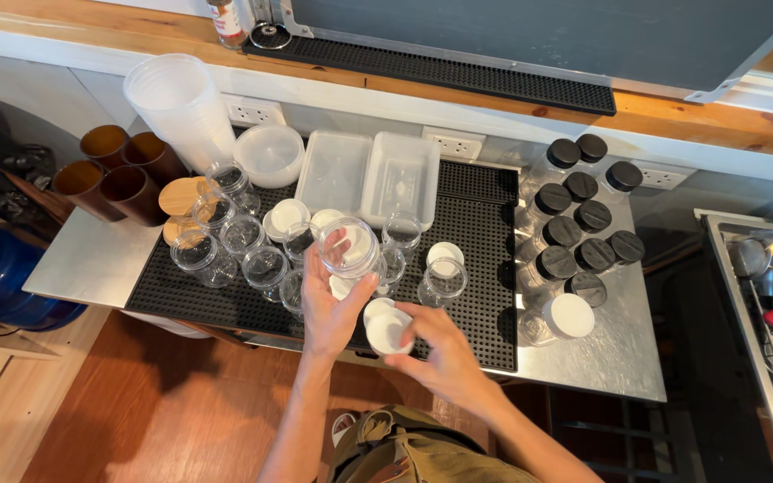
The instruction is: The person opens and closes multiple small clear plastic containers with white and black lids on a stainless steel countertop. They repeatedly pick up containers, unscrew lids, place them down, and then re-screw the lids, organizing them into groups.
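Left hand (333, 309) gripping a clear jar (348, 248) mouth-up, right hand (431, 353) just beside it pinching a white lid (387, 331), probably kept close for capping.

Black-lidded jars (581, 234) on steel counter (624, 358), brown tumblers (118, 174), stacked plastic cups (182, 105)

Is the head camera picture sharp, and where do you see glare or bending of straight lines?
Head view: mostly sharp; the left hand with its clear jar and the right hand with a white lid show little blur; soft glare on the steel counter; the wooden shelf edge bows slightly.
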